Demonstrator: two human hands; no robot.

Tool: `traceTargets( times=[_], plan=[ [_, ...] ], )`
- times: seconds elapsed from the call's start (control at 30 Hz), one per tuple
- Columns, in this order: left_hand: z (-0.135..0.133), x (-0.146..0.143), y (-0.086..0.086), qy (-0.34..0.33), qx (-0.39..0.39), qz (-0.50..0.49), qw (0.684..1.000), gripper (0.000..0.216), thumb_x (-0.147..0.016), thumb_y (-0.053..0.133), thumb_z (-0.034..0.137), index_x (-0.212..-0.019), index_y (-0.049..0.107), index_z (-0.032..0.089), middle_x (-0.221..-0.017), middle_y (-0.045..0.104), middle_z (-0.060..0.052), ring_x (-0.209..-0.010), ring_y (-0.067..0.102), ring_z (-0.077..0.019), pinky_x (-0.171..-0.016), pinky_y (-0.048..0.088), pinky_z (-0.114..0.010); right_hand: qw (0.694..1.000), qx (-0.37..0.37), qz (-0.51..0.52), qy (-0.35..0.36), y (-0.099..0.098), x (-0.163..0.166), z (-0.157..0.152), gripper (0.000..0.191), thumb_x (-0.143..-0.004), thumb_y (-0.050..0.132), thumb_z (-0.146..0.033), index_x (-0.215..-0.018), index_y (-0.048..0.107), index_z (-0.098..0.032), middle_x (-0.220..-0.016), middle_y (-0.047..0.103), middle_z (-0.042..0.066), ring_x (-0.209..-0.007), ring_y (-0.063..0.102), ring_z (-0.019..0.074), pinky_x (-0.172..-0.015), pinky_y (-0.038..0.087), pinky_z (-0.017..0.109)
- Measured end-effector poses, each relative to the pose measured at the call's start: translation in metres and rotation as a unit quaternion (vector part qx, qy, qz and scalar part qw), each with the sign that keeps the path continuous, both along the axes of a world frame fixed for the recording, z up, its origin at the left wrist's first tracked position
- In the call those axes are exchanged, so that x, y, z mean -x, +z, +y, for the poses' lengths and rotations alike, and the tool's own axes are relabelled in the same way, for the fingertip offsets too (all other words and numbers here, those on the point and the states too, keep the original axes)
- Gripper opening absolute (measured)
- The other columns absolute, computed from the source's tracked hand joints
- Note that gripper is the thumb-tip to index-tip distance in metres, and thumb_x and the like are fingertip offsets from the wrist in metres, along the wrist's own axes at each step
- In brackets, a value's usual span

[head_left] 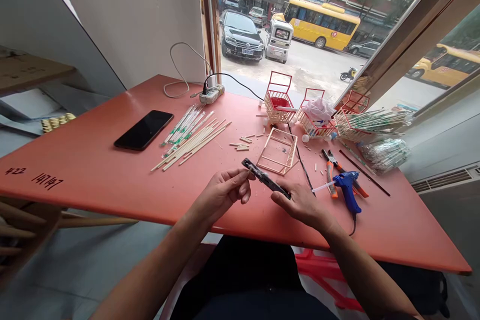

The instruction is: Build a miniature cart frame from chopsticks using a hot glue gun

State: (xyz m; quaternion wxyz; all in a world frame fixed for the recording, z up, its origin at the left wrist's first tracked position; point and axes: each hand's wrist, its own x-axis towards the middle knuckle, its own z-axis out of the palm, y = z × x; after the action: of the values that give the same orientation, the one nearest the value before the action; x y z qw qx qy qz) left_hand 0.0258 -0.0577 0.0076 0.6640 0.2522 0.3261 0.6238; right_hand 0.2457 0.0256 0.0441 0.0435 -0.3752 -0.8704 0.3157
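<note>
My right hand grips a long dark cutter-like tool, held slantwise above the orange table. My left hand is pinched at the tool's upper tip, where a short thin stick seems to sit between its fingers; it is too small to be sure. Just beyond the hands stands a small open frame of pale sticks. A blue glue gun lies to the right of my right hand.
Loose chopsticks and a black phone lie on the left. Orange pliers, several small stick-built carts and wrapped chopstick bundles fill the right. A power strip sits by the window.
</note>
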Motion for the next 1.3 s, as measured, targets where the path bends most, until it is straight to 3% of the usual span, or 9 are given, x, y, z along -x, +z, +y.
traceTargets(
  times=[0.1, 0.57, 0.77, 1.0, 1.3],
  plan=[
    [0.0, 0.0, -0.002, -0.003, 0.001, -0.002, 1.0, 0.045, -0.073, 0.103, 0.05, -0.083, 0.082, 0.011, -0.053, 0.058, 0.002, -0.049, 0.058, -0.0095, -0.053, 0.045, -0.021, 1.0, 0.004, -0.008, -0.005, -0.001, -0.001, -0.001, 0.062, -0.098, 0.041, -0.08, -0.078, 0.049, -0.022, -0.075, 0.056, 0.002, -0.072, 0.047, 0.0178, -0.068, 0.027, 0.032],
    [-0.001, -0.002, -0.006, -0.006, -0.006, 0.01, 1.0, 0.044, -0.076, 0.102, 0.051, -0.084, 0.082, 0.012, -0.054, 0.059, 0.002, -0.05, 0.058, -0.0096, -0.055, 0.045, -0.021, 1.0, 0.024, -0.002, 0.005, -0.005, -0.009, 0.004, 0.055, -0.104, 0.042, -0.07, -0.084, 0.056, -0.021, -0.078, 0.058, 0.002, -0.076, 0.05, 0.0186, -0.07, 0.03, 0.032],
    [0.002, -0.005, -0.006, -0.011, -0.005, 0.004, 1.0, 0.045, -0.076, 0.102, 0.051, -0.084, 0.082, 0.012, -0.054, 0.06, 0.002, -0.049, 0.058, -0.0094, -0.054, 0.045, -0.02, 0.999, 0.036, 0.003, 0.015, -0.006, -0.009, 0.005, 0.059, -0.102, 0.043, -0.077, -0.087, 0.058, -0.021, -0.083, 0.061, 0.002, -0.08, 0.053, 0.0194, -0.073, 0.032, 0.033],
    [0.004, -0.005, -0.008, -0.018, 0.017, 0.0, 1.0, 0.046, -0.072, 0.103, 0.051, -0.083, 0.083, 0.012, -0.054, 0.06, 0.002, -0.048, 0.058, -0.0099, -0.052, 0.044, -0.021, 0.999, 0.046, 0.024, 0.014, -0.006, -0.009, 0.006, 0.061, -0.1, 0.044, -0.08, -0.08, 0.048, -0.022, -0.078, 0.054, 0.0, -0.074, 0.046, 0.0168, -0.07, 0.029, 0.032],
    [0.004, -0.005, -0.002, -0.025, 0.013, 0.002, 1.0, 0.046, -0.072, 0.104, 0.052, -0.082, 0.083, 0.012, -0.054, 0.059, 0.001, -0.049, 0.058, -0.0094, -0.051, 0.044, -0.02, 0.998, 0.037, 0.037, 0.017, -0.009, -0.011, 0.007, 0.063, -0.098, 0.046, -0.082, -0.081, 0.05, -0.022, -0.075, 0.05, -0.001, -0.073, 0.044, 0.0161, -0.069, 0.028, 0.031]
  ],
)
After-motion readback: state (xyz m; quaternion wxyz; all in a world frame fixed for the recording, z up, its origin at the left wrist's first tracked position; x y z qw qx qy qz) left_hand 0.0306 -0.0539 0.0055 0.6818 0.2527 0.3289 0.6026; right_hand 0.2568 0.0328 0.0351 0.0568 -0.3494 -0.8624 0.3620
